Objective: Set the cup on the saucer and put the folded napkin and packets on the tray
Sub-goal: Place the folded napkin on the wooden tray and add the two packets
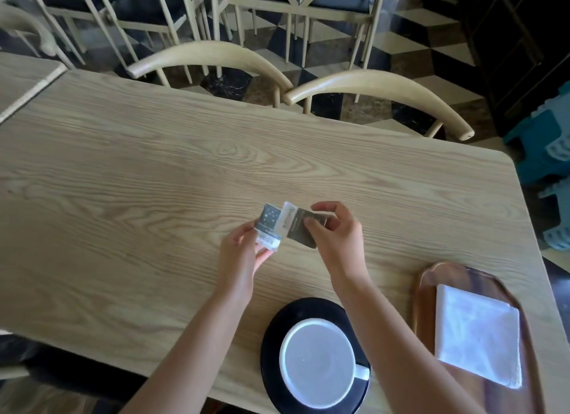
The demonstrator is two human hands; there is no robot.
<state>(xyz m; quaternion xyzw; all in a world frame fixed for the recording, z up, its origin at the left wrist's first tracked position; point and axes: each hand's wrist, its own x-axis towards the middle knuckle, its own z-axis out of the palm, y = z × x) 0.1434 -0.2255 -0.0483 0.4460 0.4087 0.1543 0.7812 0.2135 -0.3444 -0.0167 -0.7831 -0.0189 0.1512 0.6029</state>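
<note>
A white cup (317, 362) stands on the black saucer (277, 327) at the table's near edge. To its right lies a copper-brown tray (431, 278) with a folded white napkin (478, 333) on it. Above the middle of the table my left hand (243, 253) pinches a blue and white packet (270, 228). My right hand (336, 231) pinches a dark grey packet (300, 231), with a white packet (288, 216) just behind it. The packets are held close together, lifted off the wood.
The pale wooden table (154, 182) stretches wide to the left and back. Two curved wooden chair backs (209, 52) stand along its far edge. Teal plastic stools (543, 142) sit on the floor at the right.
</note>
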